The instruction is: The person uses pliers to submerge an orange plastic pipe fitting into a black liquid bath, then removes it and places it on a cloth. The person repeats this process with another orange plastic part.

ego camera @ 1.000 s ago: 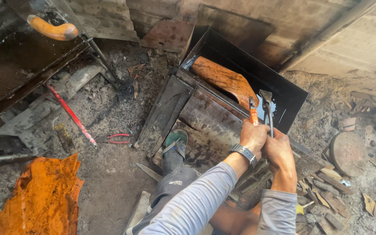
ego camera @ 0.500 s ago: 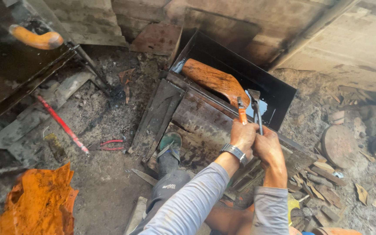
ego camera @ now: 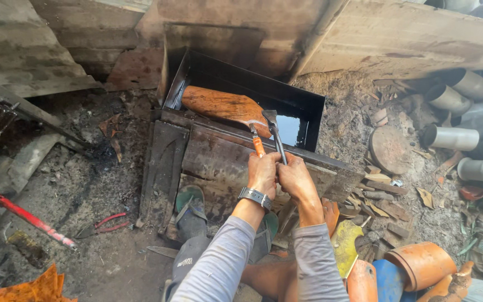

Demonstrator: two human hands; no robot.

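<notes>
Left hand (ego camera: 262, 174) clenched on orange-handled pliers (ego camera: 258, 145), right hand (ego camera: 293, 178) on dark tongs (ego camera: 274, 131), together gripping rusty curved sheet (ego camera: 222, 104) over black liquid trough (ego camera: 303, 109) ahead, keeping fingers clear of the liquid.

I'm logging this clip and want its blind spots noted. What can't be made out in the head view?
- Tool grips: hidden inside the left hand and right hand.
- Bottom of the black trough: hidden by dark liquid and the orange sheet.
- Red rod: cut off by the left edge.
- Grey pipes: cut off by the right edge.
</notes>
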